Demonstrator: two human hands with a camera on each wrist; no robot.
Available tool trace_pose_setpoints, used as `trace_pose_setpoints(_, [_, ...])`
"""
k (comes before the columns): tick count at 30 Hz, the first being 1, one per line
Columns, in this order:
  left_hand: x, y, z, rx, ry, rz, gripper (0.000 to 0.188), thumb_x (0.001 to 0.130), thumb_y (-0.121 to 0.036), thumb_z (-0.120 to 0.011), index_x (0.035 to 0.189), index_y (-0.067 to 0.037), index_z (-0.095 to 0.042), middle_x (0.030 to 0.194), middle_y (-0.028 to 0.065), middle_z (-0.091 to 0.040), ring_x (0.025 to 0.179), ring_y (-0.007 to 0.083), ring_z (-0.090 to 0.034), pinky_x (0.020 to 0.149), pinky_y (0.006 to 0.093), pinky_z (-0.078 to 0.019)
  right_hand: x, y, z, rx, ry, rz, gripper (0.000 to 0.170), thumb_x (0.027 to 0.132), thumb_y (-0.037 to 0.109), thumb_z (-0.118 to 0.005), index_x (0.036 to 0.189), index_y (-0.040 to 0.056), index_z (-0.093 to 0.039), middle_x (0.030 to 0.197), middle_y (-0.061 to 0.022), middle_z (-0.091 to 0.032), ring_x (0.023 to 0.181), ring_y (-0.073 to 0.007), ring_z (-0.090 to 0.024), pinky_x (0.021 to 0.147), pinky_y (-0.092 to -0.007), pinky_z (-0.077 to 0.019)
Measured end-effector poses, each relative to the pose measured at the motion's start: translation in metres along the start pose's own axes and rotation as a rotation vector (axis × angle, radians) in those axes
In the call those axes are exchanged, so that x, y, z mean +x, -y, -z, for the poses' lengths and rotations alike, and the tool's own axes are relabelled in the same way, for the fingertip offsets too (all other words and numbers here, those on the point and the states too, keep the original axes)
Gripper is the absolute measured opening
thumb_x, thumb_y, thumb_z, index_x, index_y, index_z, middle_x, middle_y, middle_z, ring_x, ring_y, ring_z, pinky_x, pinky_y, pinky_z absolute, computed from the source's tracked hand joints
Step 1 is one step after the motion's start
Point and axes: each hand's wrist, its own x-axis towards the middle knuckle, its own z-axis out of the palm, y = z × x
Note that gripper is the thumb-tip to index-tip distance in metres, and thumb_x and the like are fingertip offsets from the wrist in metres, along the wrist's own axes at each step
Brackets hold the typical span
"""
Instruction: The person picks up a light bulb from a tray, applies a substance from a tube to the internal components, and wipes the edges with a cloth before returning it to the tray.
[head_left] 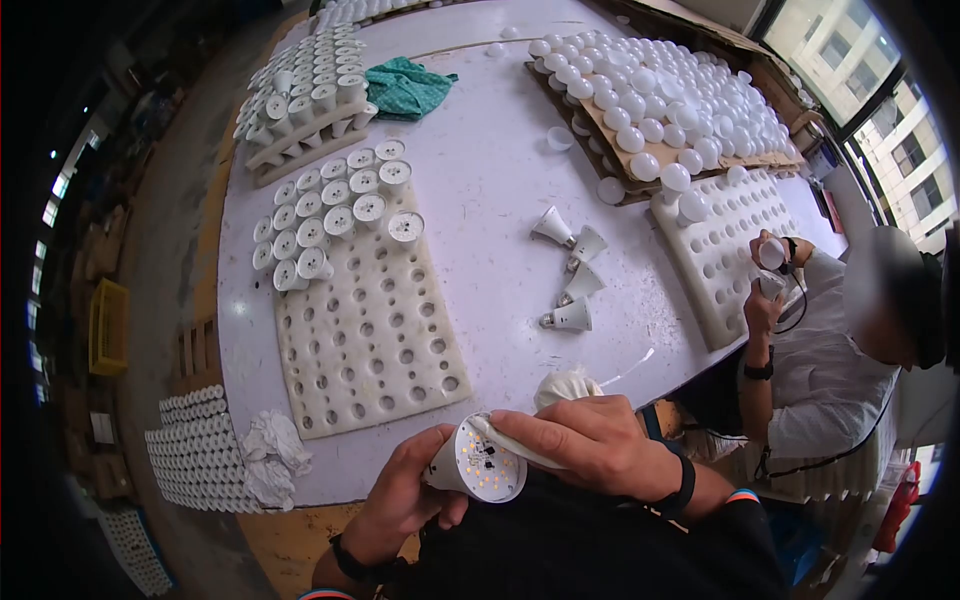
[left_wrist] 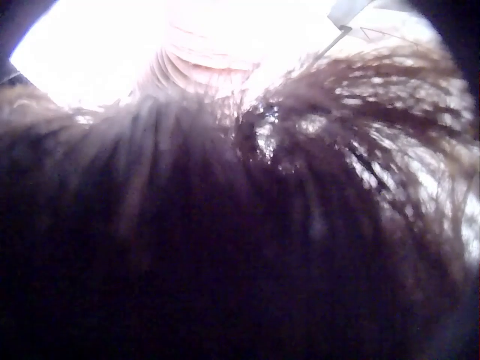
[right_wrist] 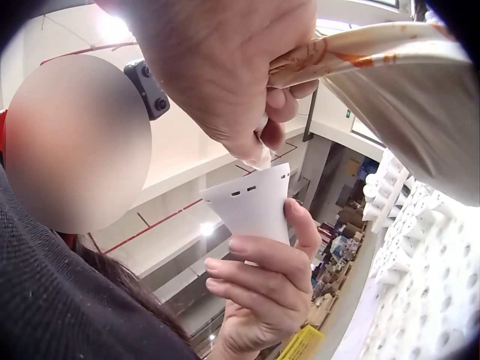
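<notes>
My left hand (head_left: 405, 485) grips a white LED bulb housing (head_left: 490, 468), its open face tilted up and showing a round board dotted with small yellow LEDs. Over it, my right hand (head_left: 605, 445) squeezes a white piping bag (head_left: 565, 386), whose body bulges out behind the hand. In the right wrist view the bag (right_wrist: 405, 97) has orange-brown marks near its twisted neck. Its narrow tip meets the rim of the housing (right_wrist: 251, 206), while the left fingers (right_wrist: 259, 274) wrap the housing from below. Mostly dark, blurred hair fills the left wrist view.
A holed foam tray (head_left: 365, 330) carries rows of housings (head_left: 340, 220). Several bulb bases (head_left: 570, 315) lie mid-table. White domes (head_left: 650, 105) crowd a board at the back. A crumpled cloth (head_left: 275, 455) lies front left. Another person (head_left: 825, 340) works at the right beside a second foam tray (head_left: 705, 270).
</notes>
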Motion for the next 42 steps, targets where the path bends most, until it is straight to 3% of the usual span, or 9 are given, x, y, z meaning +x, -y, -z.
trace_pose_setpoints(2, [-0.001,0.000,0.001,0.016,0.003,-0.014,0.051,0.089,-0.048,-0.038,0.105,0.000,-0.047,0.076,0.0101,-0.059,0.046,0.0158,-0.057,0.033,0.0225,-0.0416,0.002,0.001,0.002,0.013,0.025,0.008,0.049,0.063,0.007,-0.062,0.111,0.0022,-0.055,0.062,-0.0008,-0.046,0.048,-0.0126,-0.051,0.040,-0.0267,-0.0410])
trace_pose_setpoints(8, [-0.004,-0.003,-0.004,0.090,-0.051,-0.068,0.055,0.087,-0.049,-0.041,0.108,0.002,-0.045,0.082,0.0128,-0.060,0.055,0.0183,-0.061,0.041,0.0240,-0.0483,0.001,0.000,0.000,-0.009,0.000,0.002,0.042,0.063,0.007,-0.062,0.104,0.0014,-0.056,0.061,-0.0011,-0.044,0.046,-0.0128,-0.050,0.039,-0.0266,-0.0400])
trace_pose_setpoints(11, [-0.004,-0.001,-0.003,0.054,-0.049,-0.117,0.052,0.086,-0.043,-0.048,0.112,0.002,-0.044,0.089,0.0137,-0.060,0.068,0.0204,-0.063,0.049,0.0268,-0.0527,0.001,0.001,0.003,-0.014,0.029,-0.029,0.041,0.062,0.008,-0.069,0.102,0.0034,-0.059,0.061,-0.0009,-0.046,0.047,-0.0130,-0.052,0.040,-0.0263,-0.0405])
trace_pose_setpoints(13, [-0.004,0.001,-0.003,-0.038,-0.022,-0.185,0.048,0.084,-0.034,-0.055,0.115,0.001,-0.044,0.099,0.0146,-0.058,0.082,0.0218,-0.062,0.058,0.0296,-0.0552,0.002,0.001,0.003,-0.006,0.025,-0.029,0.040,0.063,0.008,-0.065,0.101,0.0027,-0.058,0.062,-0.0012,-0.045,0.046,-0.0137,-0.051,0.039,-0.0268,-0.0401])
trace_pose_setpoints(16, [-0.005,0.005,-0.004,-0.027,-0.047,-0.289,0.046,0.082,-0.026,-0.059,0.118,0.000,-0.044,0.106,0.0145,-0.056,0.092,0.0225,-0.059,0.068,0.0335,-0.0553,0.001,0.000,0.003,0.005,0.027,-0.038,0.037,0.063,0.008,-0.062,0.099,0.0027,-0.055,0.062,-0.0017,-0.044,0.045,-0.0149,-0.051,0.038,-0.0276,-0.0396])
trace_pose_setpoints(20, [-0.009,0.001,-0.008,0.028,-0.003,-0.336,0.046,0.081,-0.021,-0.061,0.119,0.000,-0.044,0.108,0.0142,-0.056,0.092,0.0232,-0.059,0.075,0.0353,-0.0529,0.000,0.001,0.004,-0.013,0.070,-0.077,0.033,0.063,0.009,-0.063,0.094,0.0046,-0.054,0.064,-0.0023,-0.045,0.045,-0.0157,-0.051,0.038,-0.0283,-0.0395])
trace_pose_setpoints(25, [-0.013,0.003,-0.006,0.005,-0.044,-0.389,0.042,0.076,-0.008,-0.063,0.115,0.000,-0.049,0.113,0.0153,-0.052,0.104,0.0239,-0.053,0.089,0.0365,-0.0440,-0.002,-0.001,0.002,0.032,0.053,-0.103,0.030,0.062,0.010,-0.065,0.088,0.0062,-0.052,0.065,-0.0023,-0.045,0.047,-0.0162,-0.051,0.038,-0.0290,-0.0393])
trace_pose_setpoints(34, [-0.006,0.003,-0.004,0.039,0.068,-0.487,0.038,0.067,0.008,-0.058,0.104,0.000,-0.055,0.121,0.0199,-0.044,0.111,0.0282,-0.047,0.095,0.0393,-0.0388,-0.005,0.000,0.000,0.048,0.049,-0.137,0.025,0.066,0.014,-0.068,0.082,0.0074,-0.050,0.065,-0.0028,-0.047,0.048,-0.0181,-0.052,0.038,-0.0302,-0.0395])
trace_pose_setpoints(42, [-0.006,0.002,-0.007,0.206,-0.014,-0.563,0.029,0.062,0.012,-0.057,0.087,-0.002,-0.055,0.114,0.0178,-0.047,0.109,0.0276,-0.049,0.091,0.0378,-0.0421,-0.004,0.001,0.001,0.091,0.073,-0.168,0.023,0.069,0.017,-0.069,0.079,0.0073,-0.050,0.064,-0.0031,-0.048,0.047,-0.0205,-0.052,0.038,-0.0315,-0.0404])
